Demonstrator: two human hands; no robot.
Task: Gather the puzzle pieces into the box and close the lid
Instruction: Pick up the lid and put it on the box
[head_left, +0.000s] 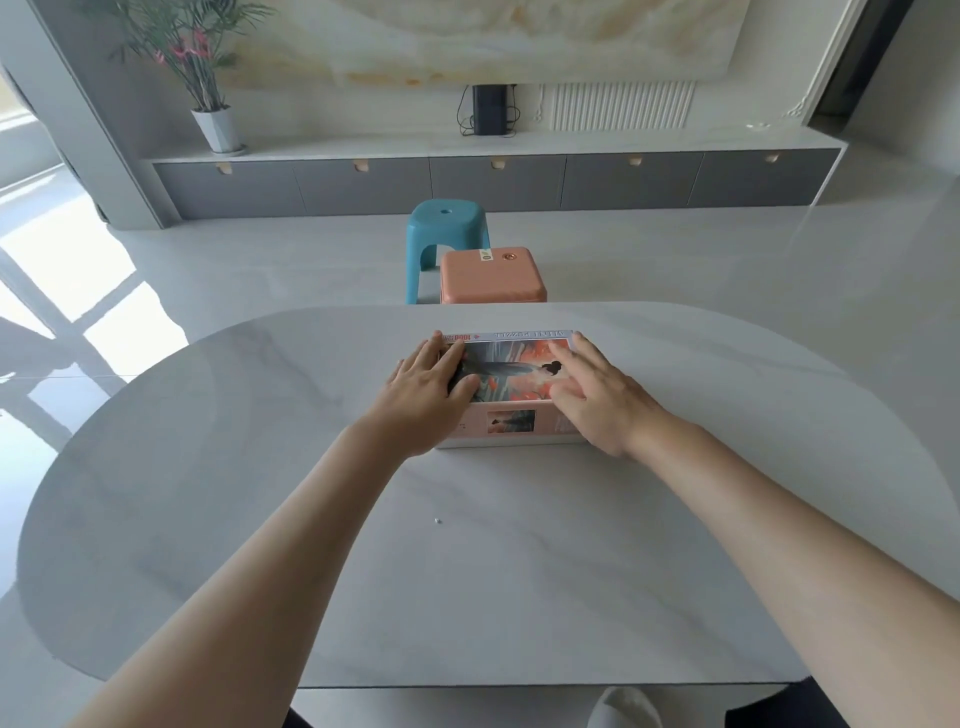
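The puzzle box (511, 423) sits on the pale marbled surface (311, 467), a little right of centre and towards its far edge. Its lid (511, 364), printed with a red and grey picture, is on top of it. The pink near side of the box faces the person and carries a small copy of the picture.

Both hands lie flat on the lid. The left hand (426, 387) covers the left part, its fingers straight and reaching towards the far left corner, with the thumb lying across the picture. The right hand (592, 395) covers the right part, its fingers spread and straight, pointing at the far right corner, while its heel hangs over the near right corner of the box. Neither hand curls round anything; both are wide and rest palm down.

A tiny pale speck (438, 520) lies on the surface, nearer the person than the box and well apart from it.

Beyond the far edge of the surface stand two plastic stools on the floor: an orange stool (491, 280) just behind the box and a blue stool (447, 223) farther back and a little to the left. Along the far wall runs a low grey cabinet (363, 184). On it, at the far left, stands a plant (192, 52) in a white pot (218, 130), and near the middle a black device (488, 109) with cables, with a white radiator (621, 106) to its right.
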